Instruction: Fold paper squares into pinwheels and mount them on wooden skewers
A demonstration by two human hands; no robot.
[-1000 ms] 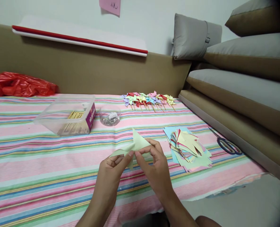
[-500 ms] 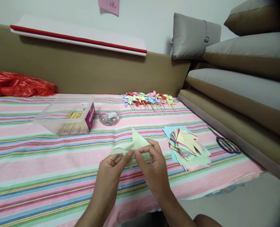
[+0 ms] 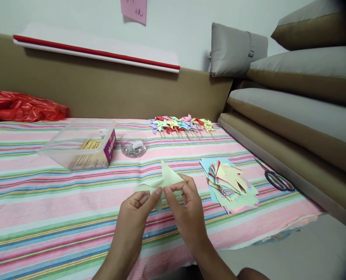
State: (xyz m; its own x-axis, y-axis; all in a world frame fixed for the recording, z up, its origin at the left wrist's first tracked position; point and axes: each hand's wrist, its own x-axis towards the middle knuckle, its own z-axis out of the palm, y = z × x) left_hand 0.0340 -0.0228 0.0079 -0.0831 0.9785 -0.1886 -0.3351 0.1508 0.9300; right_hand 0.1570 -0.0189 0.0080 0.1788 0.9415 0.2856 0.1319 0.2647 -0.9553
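A pale green paper pinwheel (image 3: 169, 175) is held above the striped cloth, its folded blades pointing up and to the left. My left hand (image 3: 136, 208) pinches it from the left, thumb and fingers closed near its centre. From the right, my right hand (image 3: 187, 208) pinches the same paper, with its thumb tip close to the left thumb. The fingers cover the middle of the paper, so I cannot see whether a pin is there.
A clear box of wooden sticks (image 3: 88, 157) and a round tub of pins (image 3: 133, 147) stand beyond my hands. Finished pinwheels (image 3: 183, 125) lie at the back. To the right are cut paper pieces (image 3: 229, 184), scissors (image 3: 278, 179) and stacked cushions (image 3: 295, 116).
Both hands keep their pinch on the paper pinwheel with hardly any movement. The whole view has shifted slightly, with the surroundings appearing a little lower.
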